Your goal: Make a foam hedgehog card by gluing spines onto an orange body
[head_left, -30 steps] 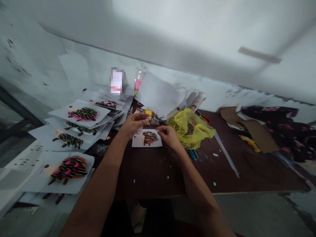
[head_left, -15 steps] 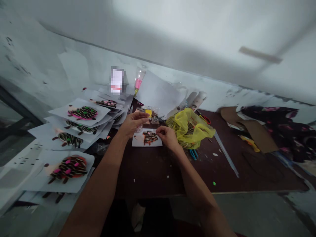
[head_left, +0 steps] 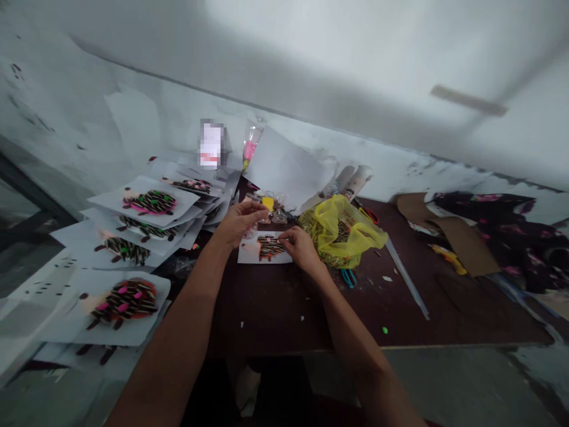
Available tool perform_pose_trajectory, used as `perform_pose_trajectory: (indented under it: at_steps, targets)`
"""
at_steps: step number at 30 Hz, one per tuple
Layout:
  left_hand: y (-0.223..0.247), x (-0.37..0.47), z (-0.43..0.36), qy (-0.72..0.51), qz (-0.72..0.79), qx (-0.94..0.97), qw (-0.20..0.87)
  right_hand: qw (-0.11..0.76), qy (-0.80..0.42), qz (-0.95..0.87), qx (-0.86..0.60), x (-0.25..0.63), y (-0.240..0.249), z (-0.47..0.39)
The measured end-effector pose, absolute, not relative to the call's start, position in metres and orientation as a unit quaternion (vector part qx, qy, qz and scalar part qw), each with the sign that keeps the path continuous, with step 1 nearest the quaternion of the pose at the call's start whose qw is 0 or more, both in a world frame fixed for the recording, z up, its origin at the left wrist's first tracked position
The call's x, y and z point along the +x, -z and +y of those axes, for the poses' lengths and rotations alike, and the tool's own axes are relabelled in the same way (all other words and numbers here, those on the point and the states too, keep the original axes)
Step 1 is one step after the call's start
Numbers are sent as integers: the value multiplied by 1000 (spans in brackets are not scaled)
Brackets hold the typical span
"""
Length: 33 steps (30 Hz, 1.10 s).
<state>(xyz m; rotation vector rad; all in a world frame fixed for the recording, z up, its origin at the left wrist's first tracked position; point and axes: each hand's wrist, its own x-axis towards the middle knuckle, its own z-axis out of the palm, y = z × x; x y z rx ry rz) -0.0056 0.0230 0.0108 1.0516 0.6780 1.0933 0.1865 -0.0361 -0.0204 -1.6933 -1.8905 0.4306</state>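
A white card with a hedgehog picture [head_left: 272, 247] lies flat on the dark table, its body made of dark and light striped pieces edged in orange, with a small pink dot on top. My right hand [head_left: 301, 245] is over the card's right side, thumb and fingertips pinched together at the hedgehog's back; whatever is between them is too small to name. Above the card's left corner I hold my left hand [head_left: 240, 223] raised, its fingertips drawn together, contents not visible. Just behind it are small clear plastic packets [head_left: 279, 216] and a yellow piece [head_left: 268, 203].
Stacked hedgehog cards [head_left: 124, 308] fill the left. Right of my hands sits a yellow plastic bag [head_left: 340, 231] of striped pieces, with blue-handled scissors [head_left: 349, 277] beside it. Further right lie a clear strip [head_left: 408, 279], a yellow glue gun [head_left: 448, 258] and cardboard [head_left: 466, 246].
My right hand has shifted slightly left, bringing its pinched fingertips further over the hedgehog's back. The left hand and the card stay nearly where they were.
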Motion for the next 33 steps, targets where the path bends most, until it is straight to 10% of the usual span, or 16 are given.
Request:
perform_pose_trajectory:
  at_steps: [33]
  targets:
    - [-7, -6, 24, -455, 334, 501, 656, 311, -122, -707, -623, 185, 17, -40]
